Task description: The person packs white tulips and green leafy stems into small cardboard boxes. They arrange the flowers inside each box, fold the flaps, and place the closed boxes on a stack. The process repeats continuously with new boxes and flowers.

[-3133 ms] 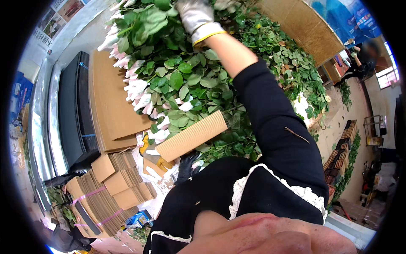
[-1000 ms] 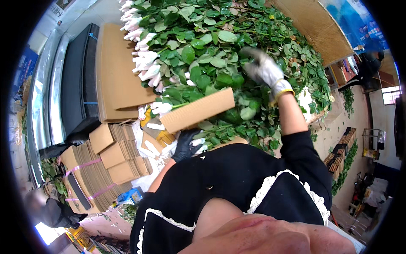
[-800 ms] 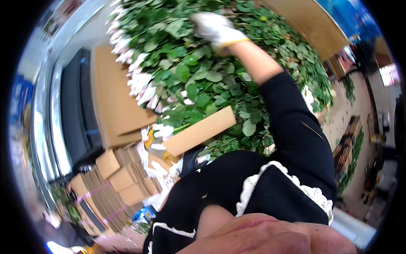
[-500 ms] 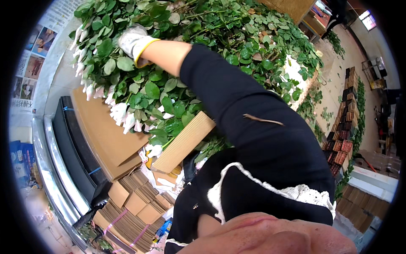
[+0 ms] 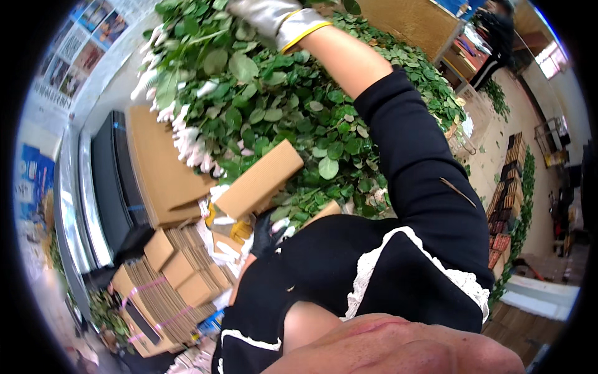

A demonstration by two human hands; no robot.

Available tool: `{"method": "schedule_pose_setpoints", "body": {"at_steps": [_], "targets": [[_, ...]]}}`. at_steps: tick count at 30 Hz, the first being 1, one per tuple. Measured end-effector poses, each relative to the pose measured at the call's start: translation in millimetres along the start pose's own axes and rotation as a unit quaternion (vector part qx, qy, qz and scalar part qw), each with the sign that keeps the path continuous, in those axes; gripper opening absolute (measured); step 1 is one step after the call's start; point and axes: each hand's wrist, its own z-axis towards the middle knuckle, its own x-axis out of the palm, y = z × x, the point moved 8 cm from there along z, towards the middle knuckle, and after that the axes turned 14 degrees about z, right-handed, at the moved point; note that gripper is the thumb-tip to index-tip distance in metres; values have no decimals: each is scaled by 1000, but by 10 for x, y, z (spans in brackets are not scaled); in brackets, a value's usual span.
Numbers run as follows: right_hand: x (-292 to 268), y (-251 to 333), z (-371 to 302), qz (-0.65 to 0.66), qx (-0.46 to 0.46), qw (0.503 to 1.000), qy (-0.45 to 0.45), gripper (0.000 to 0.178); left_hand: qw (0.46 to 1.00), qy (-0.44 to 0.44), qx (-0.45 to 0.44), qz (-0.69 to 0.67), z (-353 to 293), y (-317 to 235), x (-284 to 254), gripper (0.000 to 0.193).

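Observation:
My right hand (image 5: 268,17), in a pale glove with a yellow-edged cuff, reaches to the top edge of the view, over a big heap of leafy green rose stems (image 5: 274,93). Its fingertips are cut off or lost among leaves, so any grip is hidden. Along the heap's left side hang pale pink-white flower heads (image 5: 190,149). Low and close to my body is my left hand (image 5: 266,235) in a black glove, beside a few pale buds (image 5: 282,225). Its fingers are mostly hidden. A folded cardboard sleeve (image 5: 258,181) lies tilted against the leaves, just above the left hand.
Bundled flat cardboard (image 5: 165,299) is stacked at lower left. Brown cardboard sheets (image 5: 162,168) stand beside a black, metal-edged unit (image 5: 111,181). A yellow-grey glove (image 5: 233,229) lies near the left hand. Far right, another person (image 5: 495,40) stands beyond rows of boxes (image 5: 507,199).
My right hand has moved right and up to the top edge, away from the left-hand flowers. The view has shifted, and my black-gloved left hand shows more clearly.

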Motion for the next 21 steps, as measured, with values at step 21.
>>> {"method": "schedule_pose_setpoints", "body": {"at_steps": [21], "targets": [[115,-340,-69,22,109,994,0,26,992,-25,69,101,-111,255,82,61]]}}
